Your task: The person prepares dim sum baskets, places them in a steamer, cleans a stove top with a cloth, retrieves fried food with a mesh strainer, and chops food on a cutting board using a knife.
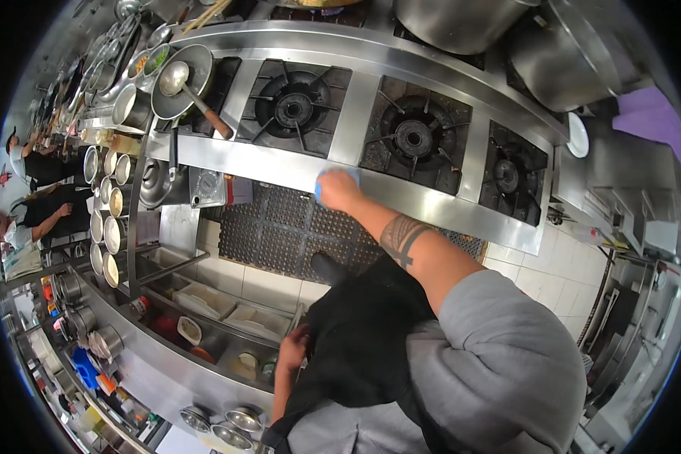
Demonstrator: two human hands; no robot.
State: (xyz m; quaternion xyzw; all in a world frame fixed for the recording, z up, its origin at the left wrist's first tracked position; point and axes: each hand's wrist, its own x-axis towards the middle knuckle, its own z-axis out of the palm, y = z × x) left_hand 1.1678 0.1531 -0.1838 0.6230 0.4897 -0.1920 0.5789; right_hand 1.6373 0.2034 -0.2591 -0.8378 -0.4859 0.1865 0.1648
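Observation:
My right hand (339,190) presses a blue cloth (318,191) against the steel front edge (284,165) of a gas range. Most of the cloth is hidden under the fingers, and its edges show at both sides of the hand. Behind the hand lie two open burners, a left one (293,109) and a middle one (414,138), with black grates and nothing on them. My left hand (295,345) hangs low beside my black apron (363,340), close to the counter with the food containers. Its fingers are bent and partly hidden, so I cannot see whether they hold anything.
A wok (201,68) with a wooden-handled ladle (176,79) rests on the far-left burner. Large steel pots (459,22) stand behind the range. White containers (204,299) sit in the counter behind me. A perforated rubber mat (272,227) covers the floor. Two people (51,221) stand at far left.

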